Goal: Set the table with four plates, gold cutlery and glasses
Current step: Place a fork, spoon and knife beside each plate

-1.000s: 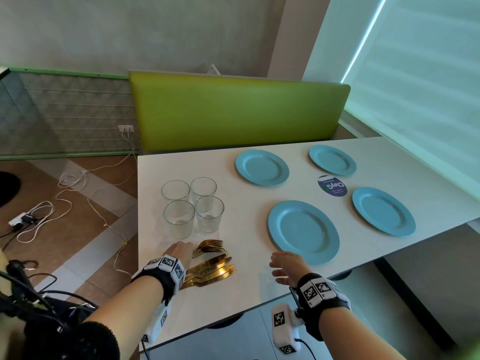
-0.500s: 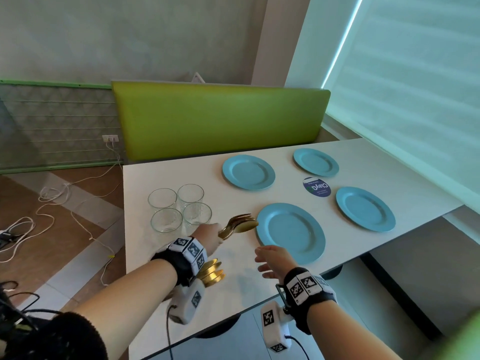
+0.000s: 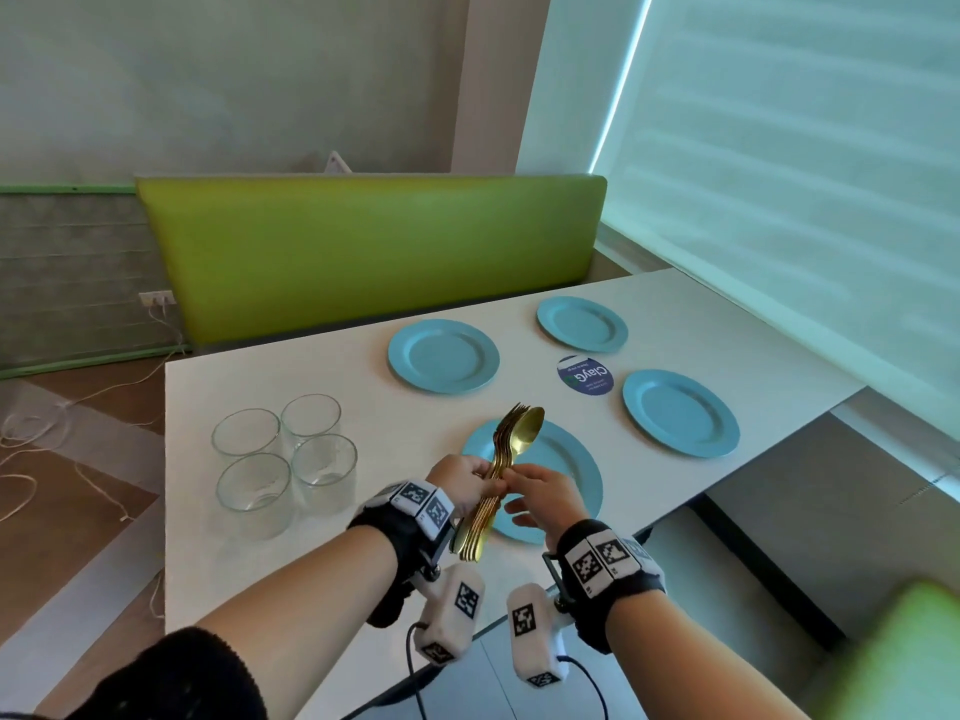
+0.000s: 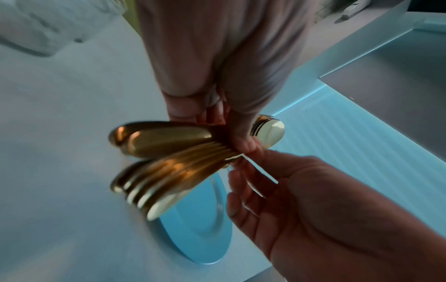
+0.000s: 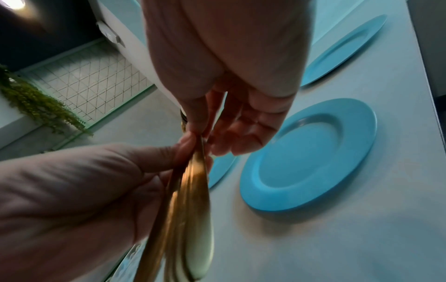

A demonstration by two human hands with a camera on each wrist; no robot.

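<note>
Left hand (image 3: 464,478) grips gold cutlery (image 3: 511,449); right hand (image 3: 540,498) pinches it.

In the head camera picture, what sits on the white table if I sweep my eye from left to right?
Four clear glasses → gold cutlery gripped in the left hand above the nearest blue plate → round dark sticker → rightmost blue plate.

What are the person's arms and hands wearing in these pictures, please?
Both hands, left hand and right hand, are bare. Each wrist carries a black band with black-and-white square-patterned tags, a white marked camera block underneath, and a dark cable. A black sleeve covers the left upper forearm.
</note>
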